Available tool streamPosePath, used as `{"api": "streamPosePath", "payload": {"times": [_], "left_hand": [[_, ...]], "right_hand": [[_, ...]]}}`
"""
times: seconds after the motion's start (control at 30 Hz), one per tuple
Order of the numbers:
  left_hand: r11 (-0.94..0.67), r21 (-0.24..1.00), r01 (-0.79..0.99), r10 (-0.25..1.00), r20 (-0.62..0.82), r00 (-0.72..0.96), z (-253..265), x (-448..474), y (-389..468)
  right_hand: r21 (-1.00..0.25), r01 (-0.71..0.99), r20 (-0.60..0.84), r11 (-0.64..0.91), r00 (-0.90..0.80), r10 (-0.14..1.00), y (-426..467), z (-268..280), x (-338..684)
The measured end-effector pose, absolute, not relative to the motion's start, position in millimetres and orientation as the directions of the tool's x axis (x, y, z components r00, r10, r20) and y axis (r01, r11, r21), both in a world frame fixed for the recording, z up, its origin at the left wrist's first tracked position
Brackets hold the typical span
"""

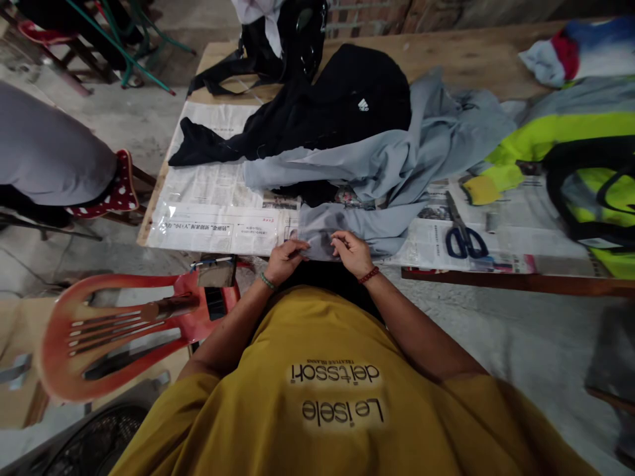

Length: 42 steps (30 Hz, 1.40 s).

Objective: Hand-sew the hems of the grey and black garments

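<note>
A grey garment (397,158) lies across the table, one leg or sleeve end stretched toward me at the front edge. With thumb and fingers closed, my left hand (286,260) pinches the left corner of that end. My right hand (353,254) rests over the same end, its fingertips pressed together at the cloth; whether a thread or anything small is between them I cannot make out. Black cloth with a white logo (362,86) lies behind the grey part. To the right of my hands, dark-handled scissors (465,241) lie on newspaper.
Newspaper (213,228) under clear plastic covers the wooden table (476,56). Yellow-green and grey clothing (585,125) is piled at the right, and a black bag (302,39) stands at the back. A red plastic chair (119,284) is at my left; beyond it a person (49,145) sits.
</note>
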<state>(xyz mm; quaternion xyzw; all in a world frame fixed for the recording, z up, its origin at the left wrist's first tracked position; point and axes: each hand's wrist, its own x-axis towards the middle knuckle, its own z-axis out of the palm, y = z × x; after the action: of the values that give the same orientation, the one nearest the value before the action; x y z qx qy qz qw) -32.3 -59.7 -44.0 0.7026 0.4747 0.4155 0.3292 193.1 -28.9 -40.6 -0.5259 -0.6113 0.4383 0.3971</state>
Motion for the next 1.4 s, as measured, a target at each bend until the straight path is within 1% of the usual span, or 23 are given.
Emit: {"api": "streamPosePath", "payload": {"times": [0.13, 0.3, 0.53, 0.63, 0.73, 0.87, 0.97, 1.03, 1.1, 1.27, 1.4], "left_hand": [[-0.283, 0.856, 0.432, 0.954, 0.205, 0.219, -38, -34, -65], [-0.279, 0.889, 0.362, 0.949, 0.197, 0.247, -39, -39, -67], [-0.410, 0.867, 0.284, 0.894, 0.319, 0.316, -46, -43, -61], [-0.457, 0.839, 0.295, 0.866, 0.345, 0.363, -47, -44, -60], [-0.490, 0.816, 0.307, 0.850, 0.370, 0.374, -47, -44, -59], [-0.476, 0.805, 0.354, 0.864, 0.353, 0.358, -49, -42, -61], [-0.468, 0.800, 0.376, 0.873, 0.352, 0.338, -50, -40, -62], [-0.480, 0.794, 0.372, 0.868, 0.371, 0.330, -51, -39, -62], [-0.491, 0.788, 0.371, 0.864, 0.386, 0.324, -53, -38, -62], [-0.496, 0.783, 0.375, 0.861, 0.391, 0.324, -55, -37, -61], [-0.486, 0.785, 0.385, 0.869, 0.386, 0.309, -55, -37, -61]], "right_hand": [[-0.951, 0.304, 0.017, 0.057, -0.134, 0.991, -29, -42, 194], [-0.948, 0.314, 0.014, 0.054, -0.129, 0.992, -29, -41, 194], [-0.946, 0.320, 0.009, 0.052, -0.134, 0.991, -28, -39, 194], [-0.946, 0.322, -0.004, 0.039, -0.131, 0.991, -27, -41, 194], [-0.944, 0.326, 0.015, 0.058, -0.132, 0.991, -27, -43, 194], [-0.927, 0.357, 0.064, 0.119, -0.162, 0.985, -26, -40, 193], [-0.873, 0.420, 0.145, 0.247, -0.258, 0.955, -26, -33, 194], [-0.805, 0.476, 0.193, 0.355, -0.357, 0.914, -26, -28, 194], [-0.728, 0.528, 0.202, 0.436, -0.443, 0.874, -27, -25, 195], [-0.579, 0.590, 0.176, 0.563, -0.583, 0.793, -29, -22, 195], [-0.518, 0.606, 0.176, 0.604, -0.616, 0.768, -29, -22, 194]]}}
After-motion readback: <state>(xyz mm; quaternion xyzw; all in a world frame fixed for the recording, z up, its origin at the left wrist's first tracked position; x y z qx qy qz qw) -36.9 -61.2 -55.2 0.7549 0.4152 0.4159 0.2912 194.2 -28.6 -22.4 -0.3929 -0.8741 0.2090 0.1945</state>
